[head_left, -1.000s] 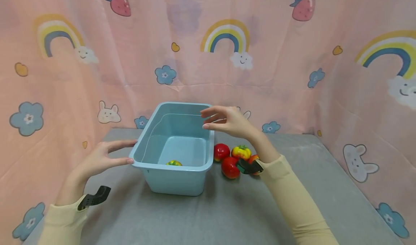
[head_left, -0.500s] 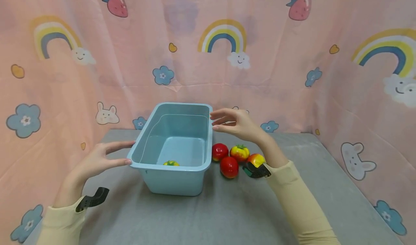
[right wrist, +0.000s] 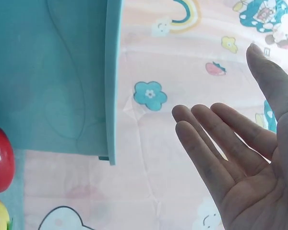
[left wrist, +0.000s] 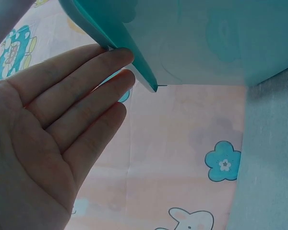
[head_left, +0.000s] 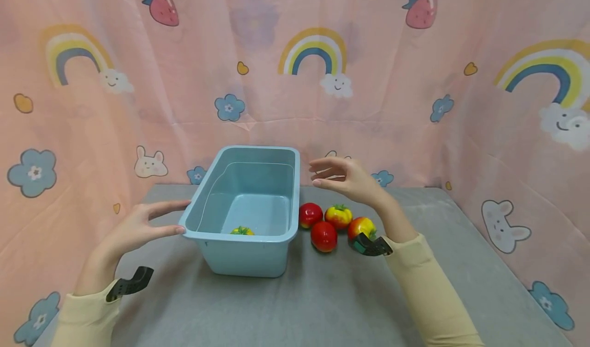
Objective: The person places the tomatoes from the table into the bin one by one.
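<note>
4 fruits [head_left: 324, 236] toward tabletop [head_left: 249, 311] far edge, below loosely spread, empty right grip [head_left: 341, 177]; straight-fingered left grip [head_left: 140, 225] touches tub [head_left: 246, 259].

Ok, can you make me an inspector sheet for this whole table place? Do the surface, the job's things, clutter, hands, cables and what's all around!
Surface: grey table, no spills seen.
Job's things: blue tub, upright; one yellow fruit inside, partly hidden by the near rim; two red fruits and two red-and-yellow fruits on the table, right of the tub.
Clutter: nothing seen.
Hands: left hand touches the tub's rim; right hand raised beside the tub, holding nothing.
Cables: nothing seen.
Surroundings: pink curtain printed with rainbows, flowers and bunnies.
</note>
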`<state>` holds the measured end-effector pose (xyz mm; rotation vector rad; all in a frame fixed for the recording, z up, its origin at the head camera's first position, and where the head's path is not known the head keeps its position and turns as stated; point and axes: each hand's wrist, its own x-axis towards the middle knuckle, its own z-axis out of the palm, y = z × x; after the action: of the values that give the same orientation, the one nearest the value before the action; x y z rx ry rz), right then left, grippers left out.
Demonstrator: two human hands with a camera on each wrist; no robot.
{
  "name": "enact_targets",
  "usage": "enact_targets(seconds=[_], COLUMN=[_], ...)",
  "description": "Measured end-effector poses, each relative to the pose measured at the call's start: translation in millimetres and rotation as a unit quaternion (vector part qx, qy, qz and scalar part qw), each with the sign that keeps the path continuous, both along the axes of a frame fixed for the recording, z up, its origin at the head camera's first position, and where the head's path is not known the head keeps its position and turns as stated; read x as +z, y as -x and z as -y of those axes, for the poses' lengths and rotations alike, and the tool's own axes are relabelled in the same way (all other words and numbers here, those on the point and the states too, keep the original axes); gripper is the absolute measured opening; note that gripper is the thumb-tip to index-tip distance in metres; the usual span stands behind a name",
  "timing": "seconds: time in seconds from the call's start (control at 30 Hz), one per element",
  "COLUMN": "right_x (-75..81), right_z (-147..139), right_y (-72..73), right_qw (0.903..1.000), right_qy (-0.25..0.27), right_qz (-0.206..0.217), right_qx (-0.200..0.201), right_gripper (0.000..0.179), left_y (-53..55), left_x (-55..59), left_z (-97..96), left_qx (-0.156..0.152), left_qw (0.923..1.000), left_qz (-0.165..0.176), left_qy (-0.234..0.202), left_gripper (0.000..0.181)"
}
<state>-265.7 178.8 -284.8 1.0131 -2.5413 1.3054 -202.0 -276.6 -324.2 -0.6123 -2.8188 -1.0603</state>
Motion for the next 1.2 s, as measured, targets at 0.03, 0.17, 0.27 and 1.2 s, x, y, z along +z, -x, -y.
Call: enact_targets(seconds=[0.03, 0.17, 0.27, 1.2], right_x=[-0.5, -3.8, -6.7, -36.5], right_z=[-1, -7, -12, -49], right_y=[-0.4, -1.7, -2.8, -13.5], right_qw=[1.0, 0.9999, 0.9997, 0.9955], right_qy=[0.0, 0.002, 0.0, -0.013], right_qz=[0.001, 0.008, 0.014, 0.04], right_qx=[-0.001, -0.01, -0.02, -0.085], right_gripper=[0.041, 0.041, 0.041, 0.042], left_y=[0.1, -0.2, -0.8, -2.2], left_x=[-0.1, 0.0, 0.1, 0.1], left_z=[0.0, -0.3, -0.8, -1.3], left_qx=[0.0, 0.003, 0.007, 0.008], left_qw=[1.0, 0.9999, 0.9998, 0.9999], left_qz=[-0.001, -0.005, -0.005, 0.0], left_qy=[0.001, 0.012, 0.018, 0.011], left_gripper=[0.055, 0.054, 0.054, 0.053])
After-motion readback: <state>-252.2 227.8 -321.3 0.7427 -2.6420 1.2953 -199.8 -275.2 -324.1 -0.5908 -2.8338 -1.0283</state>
